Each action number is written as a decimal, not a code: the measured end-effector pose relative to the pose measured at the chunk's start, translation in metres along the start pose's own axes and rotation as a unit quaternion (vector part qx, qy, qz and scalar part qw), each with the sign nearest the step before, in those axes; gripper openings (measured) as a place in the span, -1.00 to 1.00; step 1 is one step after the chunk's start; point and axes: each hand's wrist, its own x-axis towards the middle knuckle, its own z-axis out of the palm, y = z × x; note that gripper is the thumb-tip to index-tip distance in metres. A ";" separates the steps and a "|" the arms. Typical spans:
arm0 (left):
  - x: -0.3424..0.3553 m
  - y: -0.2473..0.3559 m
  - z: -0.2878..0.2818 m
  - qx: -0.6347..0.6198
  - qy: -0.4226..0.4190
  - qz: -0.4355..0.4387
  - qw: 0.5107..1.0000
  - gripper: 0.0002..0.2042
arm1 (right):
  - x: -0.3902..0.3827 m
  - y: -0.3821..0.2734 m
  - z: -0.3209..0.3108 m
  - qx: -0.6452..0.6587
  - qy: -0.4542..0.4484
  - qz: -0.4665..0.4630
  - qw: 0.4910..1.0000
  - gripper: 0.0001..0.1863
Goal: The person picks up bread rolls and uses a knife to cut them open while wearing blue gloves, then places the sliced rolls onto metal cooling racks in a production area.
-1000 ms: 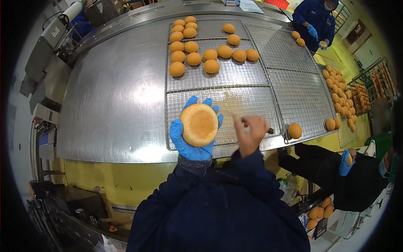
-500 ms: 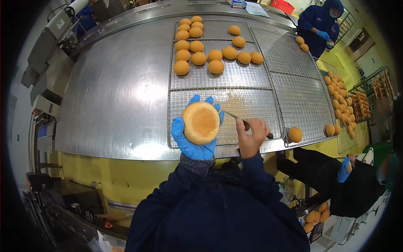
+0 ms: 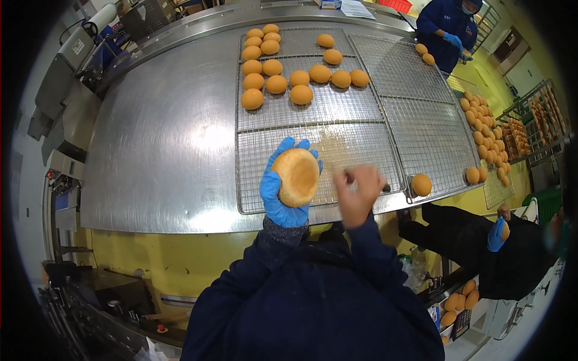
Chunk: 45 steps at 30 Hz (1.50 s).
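My left hand (image 3: 283, 204), in a blue glove, holds a round bread bun (image 3: 296, 175) turned partly on its side, its flat golden bottom facing right. My bare right hand (image 3: 358, 195), blurred by motion, is closed on a knife with a dark handle (image 3: 385, 188); its blade is too blurred to make out, just right of the bun. Both hands are over a wire cooling rack (image 3: 257, 150) on the steel table (image 3: 150, 132). Several golden buns (image 3: 276, 84) lie on the rack's far part.
A second rack (image 3: 415, 144) holds single buns (image 3: 421, 185). Beyond it are racks piled with buns (image 3: 481, 138). A co-worker (image 3: 442, 33) works at the back right; another person (image 3: 506, 259) at the lower right holds a bun. Machines (image 3: 66, 72) stand at the left.
The bun in my left hand has shifted right and turned from facing the camera to partly on its side. My right hand and knife moved slightly; the blade, seen earlier, is now blurred.
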 end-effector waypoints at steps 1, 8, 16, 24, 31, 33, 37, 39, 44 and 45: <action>0.000 -0.001 0.000 0.007 -0.007 0.006 1.000 -0.23 | -0.007 -0.010 -0.006 0.032 0.000 -0.025 0.999 -0.79; 0.015 -0.016 -0.026 0.142 -0.057 0.114 0.982 -0.26 | 0.001 -0.012 -0.001 0.042 -0.016 0.028 0.999 -0.78; 0.026 -0.005 -0.041 0.346 -0.104 0.191 0.913 -0.26 | 0.010 0.000 -0.011 0.040 -0.042 0.044 0.997 -0.74; 0.026 0.020 -0.031 0.501 -0.195 0.244 0.807 -0.36 | 0.029 0.002 -0.042 -0.066 -0.052 -0.066 0.994 -0.71; 0.030 0.029 -0.029 0.549 -0.211 0.265 0.765 -0.37 | 0.035 -0.001 -0.045 -0.103 -0.038 -0.097 0.989 -0.71; 0.030 0.030 -0.029 0.552 -0.215 0.272 0.758 -0.37 | 0.037 0.008 -0.037 -0.120 -0.037 -0.077 0.989 -0.71; 0.032 0.031 -0.028 0.550 -0.219 0.282 0.755 -0.38 | 0.034 0.001 -0.042 -0.108 -0.031 -0.096 0.989 -0.71; 0.031 0.032 -0.029 0.555 -0.218 0.281 0.752 -0.38 | 0.036 0.006 -0.035 -0.134 -0.029 -0.083 0.987 -0.71; 0.032 0.033 -0.031 0.557 -0.218 0.290 0.747 -0.37 | 0.034 0.001 -0.037 -0.114 -0.032 -0.076 0.990 -0.71; 0.032 0.033 -0.031 0.560 -0.217 0.294 0.743 -0.37 | 0.036 0.003 -0.034 -0.116 -0.034 -0.075 0.990 -0.71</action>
